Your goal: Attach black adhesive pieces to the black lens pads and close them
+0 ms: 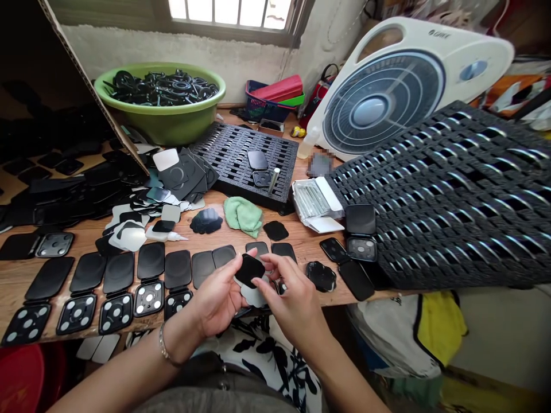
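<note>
Close in front of me, above the table's near edge, my left hand (217, 298) holds a small black square pad (249, 269) with rounded corners. A pale grey backing sheet (253, 295) shows below the pad, partly covered by my fingers. From the other side my right hand (295, 292) is closed, thumb and forefinger at the pad's right edge and the backing. Around my hands lies a row of opened black hinged cases (119, 272), their lower halves carrying round light dots (149, 298). Cases behind my hands are partly hidden.
Black slotted racks (206, 152) (451, 195) stand at the back and right. A white fan (469, 43) leans behind, near a green basin (159, 123) of black parts. A green cloth (242, 215), glue bottle (170, 235) and box of thin rods (310, 203) lie between.
</note>
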Available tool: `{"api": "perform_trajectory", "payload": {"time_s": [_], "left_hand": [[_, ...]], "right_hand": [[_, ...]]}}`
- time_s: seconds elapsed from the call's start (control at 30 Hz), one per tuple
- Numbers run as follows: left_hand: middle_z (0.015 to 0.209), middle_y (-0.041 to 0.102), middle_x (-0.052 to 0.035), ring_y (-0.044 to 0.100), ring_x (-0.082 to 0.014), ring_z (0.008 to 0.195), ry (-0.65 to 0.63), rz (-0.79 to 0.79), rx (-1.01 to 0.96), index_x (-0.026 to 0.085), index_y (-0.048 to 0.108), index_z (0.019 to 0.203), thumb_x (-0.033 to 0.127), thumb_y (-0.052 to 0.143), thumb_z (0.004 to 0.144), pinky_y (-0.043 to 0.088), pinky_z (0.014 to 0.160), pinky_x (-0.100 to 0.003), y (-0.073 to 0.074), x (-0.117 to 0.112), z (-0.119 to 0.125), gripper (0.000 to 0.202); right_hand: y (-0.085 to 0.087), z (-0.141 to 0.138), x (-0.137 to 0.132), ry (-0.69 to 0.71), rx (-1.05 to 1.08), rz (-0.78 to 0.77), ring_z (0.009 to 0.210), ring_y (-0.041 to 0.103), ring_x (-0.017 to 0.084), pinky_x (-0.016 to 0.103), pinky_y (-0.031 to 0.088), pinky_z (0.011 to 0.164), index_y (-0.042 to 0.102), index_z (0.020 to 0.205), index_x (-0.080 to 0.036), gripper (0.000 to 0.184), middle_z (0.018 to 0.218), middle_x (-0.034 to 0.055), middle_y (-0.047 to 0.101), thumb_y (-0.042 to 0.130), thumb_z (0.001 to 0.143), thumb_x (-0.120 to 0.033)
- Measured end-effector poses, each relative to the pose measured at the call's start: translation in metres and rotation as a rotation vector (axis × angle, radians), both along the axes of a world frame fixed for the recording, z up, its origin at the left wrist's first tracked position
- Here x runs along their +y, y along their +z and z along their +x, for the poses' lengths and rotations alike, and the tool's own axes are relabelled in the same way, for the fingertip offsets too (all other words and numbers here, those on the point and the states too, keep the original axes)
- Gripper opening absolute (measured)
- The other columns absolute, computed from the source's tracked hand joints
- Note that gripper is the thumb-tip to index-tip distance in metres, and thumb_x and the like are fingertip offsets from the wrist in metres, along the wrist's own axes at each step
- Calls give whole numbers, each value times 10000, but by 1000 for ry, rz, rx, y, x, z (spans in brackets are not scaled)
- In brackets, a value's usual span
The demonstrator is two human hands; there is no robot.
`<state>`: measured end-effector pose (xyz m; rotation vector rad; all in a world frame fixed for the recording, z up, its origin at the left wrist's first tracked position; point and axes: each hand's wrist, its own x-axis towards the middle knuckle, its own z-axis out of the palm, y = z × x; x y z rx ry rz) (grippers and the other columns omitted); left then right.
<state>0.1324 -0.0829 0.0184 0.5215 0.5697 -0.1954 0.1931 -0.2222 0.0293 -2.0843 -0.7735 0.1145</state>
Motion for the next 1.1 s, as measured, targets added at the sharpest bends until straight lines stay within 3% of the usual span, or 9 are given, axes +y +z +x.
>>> {"api": "perform_trajectory", "payload": {"time_s": [0.17,0.3,0.47,0.57,0.67,0.77,0.87,1.03,1.1], "left_hand": [[1013,724,-146,701,-178,650,29,-61,54,193,467,1418,360,374,1031,547,561,-265,0,6,5,432],[973,730,-172,743,-263,805,9,-98,66,174,415,1439,414,344,1030,583,669,-347,1,13,9,480],[1003,729,-183,734,-302,919,-14,-72,17,130,451,1350,202,517,894,575,783,-400,7,13,5,466],[1022,731,-144,725,-268,924,-55,21,-46,148,498,1272,13,603,680,565,808,-368,9,12,-1,616],[1015,724,-111,713,-217,878,-102,76,-81,160,553,1187,-15,651,628,558,778,-313,9,10,-3,594],[913,699,-42,675,-146,754,-106,91,-99,165,602,1100,-10,673,618,549,700,-262,6,8,-2,518],[873,676,-19,645,-118,696,-113,92,-93,159,616,1077,-9,674,614,533,636,-229,4,5,0,496],[1007,718,-118,708,-215,844,-75,77,-9,158,482,1262,-16,652,668,572,744,-331,6,5,1,642],[1090,710,-152,714,-251,886,-47,73,12,167,433,1301,-8,623,725,586,738,-383,7,6,1,631]], "right_hand": [[3,13,-1,-21,309,74,680,587,162,289,503,631,698,1016,-190,226,816,49,650,653,839,-324],[-1,71,-2,-147,495,146,577,555,130,252,436,525,701,916,-160,326,732,25,665,717,762,-446],[-23,139,9,-206,345,-126,607,598,165,305,488,610,711,754,-155,125,667,36,673,704,731,-278],[-23,134,15,-223,202,-135,778,636,213,358,498,762,753,878,-168,182,817,70,697,729,710,-236],[-10,97,17,-19,63,-138,854,638,211,347,494,799,753,1020,-197,252,956,80,687,679,811,-318],[7,55,18,221,117,-192,832,632,189,310,491,743,756,950,-219,180,973,58,691,709,802,-310],[13,38,17,194,165,-165,792,615,177,302,477,717,712,823,-211,69,878,30,692,727,760,-234],[-6,86,14,-37,382,83,657,610,148,283,500,633,637,800,-184,240,733,5,668,730,737,-396],[-20,117,16,-196,328,-13,648,621,159,299,513,635,629,790,-175,234,709,12,669,739,708,-365]]}}
